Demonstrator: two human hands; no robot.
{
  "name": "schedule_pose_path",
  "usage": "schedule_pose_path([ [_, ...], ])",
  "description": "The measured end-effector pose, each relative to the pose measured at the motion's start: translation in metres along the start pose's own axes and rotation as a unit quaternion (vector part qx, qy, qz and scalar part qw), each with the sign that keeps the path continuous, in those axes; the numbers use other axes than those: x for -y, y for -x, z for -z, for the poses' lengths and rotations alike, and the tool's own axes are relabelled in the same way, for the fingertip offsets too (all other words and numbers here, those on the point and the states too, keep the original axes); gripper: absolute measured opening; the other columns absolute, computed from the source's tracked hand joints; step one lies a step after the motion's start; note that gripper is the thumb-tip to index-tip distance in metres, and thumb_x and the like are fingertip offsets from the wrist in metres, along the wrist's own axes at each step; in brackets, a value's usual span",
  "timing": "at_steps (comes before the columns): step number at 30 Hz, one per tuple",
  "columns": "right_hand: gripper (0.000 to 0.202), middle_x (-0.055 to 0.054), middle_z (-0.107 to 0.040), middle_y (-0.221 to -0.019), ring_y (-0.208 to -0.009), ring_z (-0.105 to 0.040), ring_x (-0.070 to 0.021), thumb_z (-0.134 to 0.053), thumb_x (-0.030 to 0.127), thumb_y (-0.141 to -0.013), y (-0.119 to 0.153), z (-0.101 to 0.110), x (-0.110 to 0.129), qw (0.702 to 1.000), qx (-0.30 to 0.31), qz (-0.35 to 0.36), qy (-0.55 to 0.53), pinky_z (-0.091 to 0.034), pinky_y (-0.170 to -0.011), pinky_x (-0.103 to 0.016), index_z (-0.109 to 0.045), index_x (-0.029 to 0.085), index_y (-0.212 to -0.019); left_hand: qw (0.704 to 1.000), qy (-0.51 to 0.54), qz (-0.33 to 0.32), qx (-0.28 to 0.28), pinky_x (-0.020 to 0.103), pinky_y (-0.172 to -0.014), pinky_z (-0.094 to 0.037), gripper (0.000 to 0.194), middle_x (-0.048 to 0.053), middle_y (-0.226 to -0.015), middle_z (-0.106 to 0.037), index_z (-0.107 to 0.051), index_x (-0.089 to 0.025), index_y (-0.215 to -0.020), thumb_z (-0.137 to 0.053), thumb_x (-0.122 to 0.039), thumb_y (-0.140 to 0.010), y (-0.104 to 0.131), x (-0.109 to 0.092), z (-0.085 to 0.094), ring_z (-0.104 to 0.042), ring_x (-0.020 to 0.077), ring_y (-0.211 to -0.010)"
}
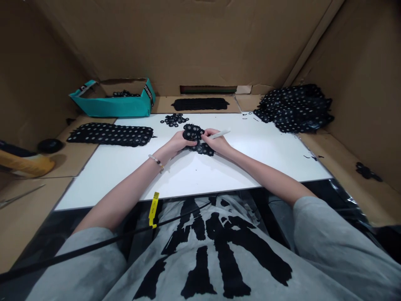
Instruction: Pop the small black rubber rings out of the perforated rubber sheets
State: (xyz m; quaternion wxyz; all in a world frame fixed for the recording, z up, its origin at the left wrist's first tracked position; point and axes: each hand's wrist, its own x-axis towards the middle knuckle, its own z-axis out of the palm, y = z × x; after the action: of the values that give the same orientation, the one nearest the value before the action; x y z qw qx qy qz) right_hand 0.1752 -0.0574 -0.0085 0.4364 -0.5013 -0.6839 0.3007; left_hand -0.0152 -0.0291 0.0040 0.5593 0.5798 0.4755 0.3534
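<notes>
At the middle of the white board my left hand (177, 143) is closed on a folded black sheet with grey round spots (192, 132). My right hand (216, 142) pinches a white pen-like tool (221, 133), its back end pointing up to the right. The tool's tip meets the sheet between my hands, where fingers partly hide it. Just behind my left hand lies a loose heap of small black rings (175, 120). Left of that hand a long black spotted sheet (111, 134) lies flat.
A turquoise box (115, 107) with black rings inside stands back left. A plain black strip (200, 104) lies at the back; a pile of spotted sheets (294, 108) at right. Tweezers (21, 195) and a yellow bottle (26, 162) are at left. Cardboard walls (200, 46) surround the white board (200, 179).
</notes>
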Motion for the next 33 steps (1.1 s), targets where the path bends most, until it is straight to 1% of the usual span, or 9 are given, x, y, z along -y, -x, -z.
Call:
schedule_pose_path([
  [5, 0.022, -0.003, -0.062, -0.079, -0.082, -0.057, -0.0201, -0.054, 0.035, -0.083, 0.0, -0.006, -0.001, 0.998, -0.018, 0.031, 0.05, -0.041, -0.08, -0.033, -0.048, 0.023, -0.065, 1.0, -0.015, 0.011, 0.015, 0.045, -0.092, -0.055, 0.049, 0.005, -0.091, -0.078, -0.074, -0.018, -0.085, -0.092, -0.025, -0.041, 0.003, -0.006, 0.001, -0.07, 0.0298, -0.095],
  [9, 0.026, -0.003, -0.066, -0.08, -0.084, -0.06, -0.0204, -0.06, 0.042, -0.082, -0.006, 0.002, -0.004, 0.999, -0.007, -0.017, -0.05, -0.044, -0.081, -0.032, -0.055, 0.022, -0.066, 1.0, 0.018, 0.005, 0.003, 0.045, -0.093, -0.055, 0.053, 0.007, -0.097, -0.078, -0.072, -0.018, -0.091, -0.093, -0.024, -0.043, 0.003, -0.009, 0.005, -0.07, 0.0305, -0.099],
  [12, 0.028, -0.005, -0.07, -0.092, -0.096, -0.063, -0.0209, -0.065, 0.041, -0.08, -0.013, 0.011, -0.005, 0.986, -0.055, -0.074, -0.137, -0.047, -0.085, -0.031, -0.055, 0.021, -0.064, 0.996, 0.088, -0.02, -0.008, 0.043, -0.092, -0.056, 0.054, 0.008, -0.102, -0.077, -0.07, -0.018, -0.096, -0.094, -0.023, -0.048, 0.003, -0.01, 0.008, -0.07, 0.0294, -0.101],
  [17, 0.023, -0.004, -0.069, -0.082, -0.085, -0.066, -0.0197, -0.073, 0.038, -0.078, -0.017, 0.014, 0.001, 0.921, -0.016, -0.215, -0.325, -0.054, -0.078, -0.032, -0.056, 0.023, -0.073, 0.982, 0.175, -0.073, -0.006, 0.039, -0.097, -0.054, 0.055, 0.008, -0.109, -0.075, -0.067, -0.019, -0.106, -0.092, -0.027, -0.058, 0.004, -0.016, 0.008, -0.069, 0.0259, -0.107],
  [20, 0.026, -0.005, -0.068, -0.079, -0.087, -0.068, -0.0229, -0.074, 0.041, -0.079, -0.015, 0.011, 0.008, 0.875, 0.04, -0.245, -0.415, -0.057, -0.08, -0.037, -0.054, 0.024, -0.077, 0.978, 0.189, -0.087, -0.003, 0.039, -0.1, -0.053, 0.058, 0.008, -0.111, -0.074, -0.066, -0.019, -0.111, -0.091, -0.027, -0.059, 0.004, -0.017, 0.006, -0.068, 0.0265, -0.112],
  [22, 0.028, -0.004, -0.067, -0.076, -0.087, -0.067, -0.0236, -0.073, 0.044, -0.08, -0.014, 0.01, 0.011, 0.863, 0.032, -0.253, -0.436, -0.058, -0.079, -0.039, -0.053, 0.025, -0.077, 0.978, 0.188, -0.094, -0.004, 0.04, -0.102, -0.052, 0.06, 0.009, -0.114, -0.074, -0.066, -0.019, -0.112, -0.091, -0.026, -0.058, 0.004, -0.017, 0.005, -0.067, 0.0274, -0.115],
  [27, 0.03, 0.001, -0.062, -0.074, -0.081, -0.062, -0.0191, -0.076, 0.044, -0.076, -0.014, 0.011, 0.011, 0.892, -0.021, -0.215, -0.397, -0.055, -0.074, -0.033, -0.054, 0.024, -0.077, 0.985, 0.154, -0.08, 0.016, 0.042, -0.103, -0.052, 0.06, 0.009, -0.111, -0.075, -0.066, -0.018, -0.112, -0.091, -0.028, -0.058, 0.005, -0.015, 0.004, -0.068, 0.0287, -0.114],
  [30, 0.039, 0.001, -0.06, -0.074, -0.075, -0.057, -0.0155, -0.077, 0.049, -0.072, -0.012, 0.01, 0.01, 0.925, -0.012, -0.157, -0.346, -0.048, -0.068, -0.027, -0.05, 0.022, -0.07, 0.988, 0.137, -0.022, 0.073, 0.043, -0.097, -0.056, 0.051, 0.011, -0.106, -0.076, -0.069, -0.018, -0.106, -0.09, -0.034, -0.063, 0.009, -0.014, 0.001, -0.07, 0.0304, -0.107],
  [33, 0.042, 0.001, -0.058, -0.071, -0.068, -0.05, -0.0139, -0.074, 0.055, -0.07, -0.01, 0.009, 0.009, 0.953, 0.007, -0.122, -0.279, -0.039, -0.059, -0.026, -0.049, 0.022, -0.066, 0.988, 0.133, 0.012, 0.074, 0.042, -0.091, -0.058, 0.046, 0.012, -0.103, -0.077, -0.071, -0.018, -0.103, -0.09, -0.034, -0.064, 0.013, -0.014, -0.003, -0.072, 0.0309, -0.101],
])
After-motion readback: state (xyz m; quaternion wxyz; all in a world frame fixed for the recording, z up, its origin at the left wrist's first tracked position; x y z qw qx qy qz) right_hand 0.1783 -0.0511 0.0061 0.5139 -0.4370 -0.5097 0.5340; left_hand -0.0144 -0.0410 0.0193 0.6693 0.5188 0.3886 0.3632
